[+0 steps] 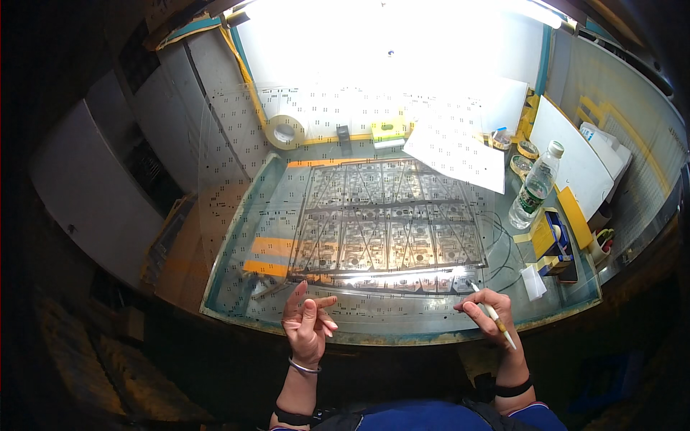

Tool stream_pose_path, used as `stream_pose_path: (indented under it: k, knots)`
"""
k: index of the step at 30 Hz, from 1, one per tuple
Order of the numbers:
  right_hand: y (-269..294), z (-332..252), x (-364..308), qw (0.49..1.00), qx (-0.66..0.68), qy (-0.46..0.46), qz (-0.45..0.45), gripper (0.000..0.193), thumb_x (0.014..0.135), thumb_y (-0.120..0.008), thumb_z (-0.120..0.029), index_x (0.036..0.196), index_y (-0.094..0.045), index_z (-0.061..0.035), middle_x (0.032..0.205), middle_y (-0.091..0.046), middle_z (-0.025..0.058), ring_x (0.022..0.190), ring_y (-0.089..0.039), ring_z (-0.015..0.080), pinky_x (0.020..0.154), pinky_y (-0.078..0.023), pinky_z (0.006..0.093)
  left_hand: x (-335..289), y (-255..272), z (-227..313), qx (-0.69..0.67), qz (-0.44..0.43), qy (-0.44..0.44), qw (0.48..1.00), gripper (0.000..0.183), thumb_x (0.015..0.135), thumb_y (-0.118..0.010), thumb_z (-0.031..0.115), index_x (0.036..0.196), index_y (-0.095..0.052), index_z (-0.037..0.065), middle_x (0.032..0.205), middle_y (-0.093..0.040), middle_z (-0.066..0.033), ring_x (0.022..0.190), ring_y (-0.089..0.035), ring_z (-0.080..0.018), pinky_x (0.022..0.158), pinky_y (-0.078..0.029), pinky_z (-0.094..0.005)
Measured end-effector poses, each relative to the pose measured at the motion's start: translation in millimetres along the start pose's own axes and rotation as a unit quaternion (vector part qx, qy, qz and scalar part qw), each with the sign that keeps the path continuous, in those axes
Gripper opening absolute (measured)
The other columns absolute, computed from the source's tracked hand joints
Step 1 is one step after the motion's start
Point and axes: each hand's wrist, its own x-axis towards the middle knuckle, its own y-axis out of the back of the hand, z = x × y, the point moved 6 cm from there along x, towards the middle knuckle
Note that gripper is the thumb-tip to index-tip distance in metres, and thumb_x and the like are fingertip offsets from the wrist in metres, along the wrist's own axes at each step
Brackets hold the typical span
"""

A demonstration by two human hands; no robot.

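Note:
A large clear film sheet [269,208] printed with small black marks stands between me and the back of the table, see-through. At its lower left edge is my left hand [307,330], thumb in front and some fingers seen dimly through the film, closed on it. My right hand [494,316] grips a slim white pen [499,327], slanting between thumb and fingers; its fingertips are close to the film's lower right edge, and whether they touch it I cannot tell. Through the film shows a dark patterned sheet [388,226] lying on the glass-topped table [410,327].
A plastic bottle [535,185] and a blue tape dispenser [555,241] stand on the right, near rolls of tape [522,165]. White paper [460,154] lies at the back. A large tape roll [285,133] is at the back left. A bright lamp [535,11] hangs above.

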Motion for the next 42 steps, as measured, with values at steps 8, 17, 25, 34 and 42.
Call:
stream_pose_path:
  k: [8, 17, 25, 34, 42]
  knots:
    - [0.1, 1.6, 0.0, 1.0, 0.001, -0.009, -0.004, 0.012, 0.088, -0.067, -0.01, 0.085, -0.069, 0.0017, 0.077, -0.072, 0.011, 0.072, -0.067, 0.0138, 0.067, -0.052, 0.0267, -0.2, 0.4, -0.8, 0.014, 0.006, 0.003, 1.0, 0.039, 0.101, -0.051, 0.021, 0.138, -0.047, 0.013, 0.094, -0.072, -0.0181, 0.052, -0.063, -0.0116, 0.043, -0.045, -0.0178]
    - [0.7, -0.5, 0.5, 1.0, -0.004, 0.002, 0.0, 0.012, 0.088, -0.067, -0.009, 0.085, -0.069, 0.002, 0.077, -0.072, 0.0112, 0.071, -0.067, 0.0139, 0.066, -0.053, 0.0269, 0.3, -2.3, 0.7, 0.016, 0.0, 0.0, 1.0, 0.039, 0.101, -0.051, 0.022, 0.138, -0.047, 0.012, 0.094, -0.072, -0.0183, 0.052, -0.062, -0.0114, 0.043, -0.045, -0.0174]
    - [-2.6, -3.5, 0.8, 1.0, -0.001, -0.011, -0.005, 0.017, 0.088, -0.065, -0.014, 0.085, -0.069, 0.002, 0.076, -0.071, 0.0091, 0.07, -0.062, 0.0109, 0.066, -0.049, 0.0245, -0.2, 0.7, 2.3, 0.017, 0.003, -0.001, 1.0, 0.038, 0.101, -0.051, 0.022, 0.138, -0.047, 0.012, 0.094, -0.072, -0.0183, 0.052, -0.062, -0.0113, 0.043, -0.045, -0.0175]
    - [4.7, 4.6, -0.8, 0.999, -0.029, 0.016, 0.005, 0.009, 0.085, -0.071, -0.01, 0.087, -0.072, -0.0005, 0.076, -0.071, 0.0101, 0.071, -0.068, 0.0144, 0.066, -0.052, 0.0269, 0.7, -3.6, -2.9, 0.016, 0.01, 0.009, 1.0, 0.039, 0.101, -0.052, 0.02, 0.139, -0.047, 0.013, 0.097, -0.071, -0.0223, 0.052, -0.063, -0.0122, 0.042, -0.045, -0.0171]
    - [-1.0, 4.6, 1.6, 0.998, -0.028, 0.04, -0.028, 0.008, 0.088, -0.067, -0.007, 0.088, -0.069, 0.0003, 0.085, -0.073, 0.0117, 0.081, -0.07, 0.0167, 0.073, -0.054, 0.0289, -1.5, 2.3, -0.3, 0.029, 0.029, -0.003, 0.999, 0.04, 0.102, -0.05, 0.019, 0.14, -0.045, 0.011, 0.095, -0.071, -0.0183, 0.051, -0.059, -0.0092, 0.045, -0.045, -0.0168]
